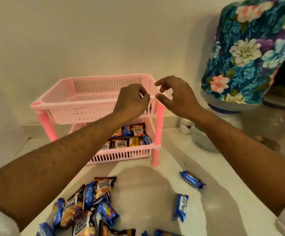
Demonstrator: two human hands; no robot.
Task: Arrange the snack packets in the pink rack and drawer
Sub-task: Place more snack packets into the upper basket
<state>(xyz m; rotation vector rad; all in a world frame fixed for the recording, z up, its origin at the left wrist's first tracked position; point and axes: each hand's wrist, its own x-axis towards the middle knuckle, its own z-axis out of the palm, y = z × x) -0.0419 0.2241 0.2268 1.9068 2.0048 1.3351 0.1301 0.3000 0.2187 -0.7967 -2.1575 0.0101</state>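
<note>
The pink rack stands on the white counter against the wall, its upper tray bare, its lower tray holding packets. More packets lie in a heap near the person, well below both hands. The left hand hovers at the upper tray's right front corner, fingers curled; whether it pinches anything I cannot tell. The right hand hangs beside it, fingers loose, holding nothing.
</note>
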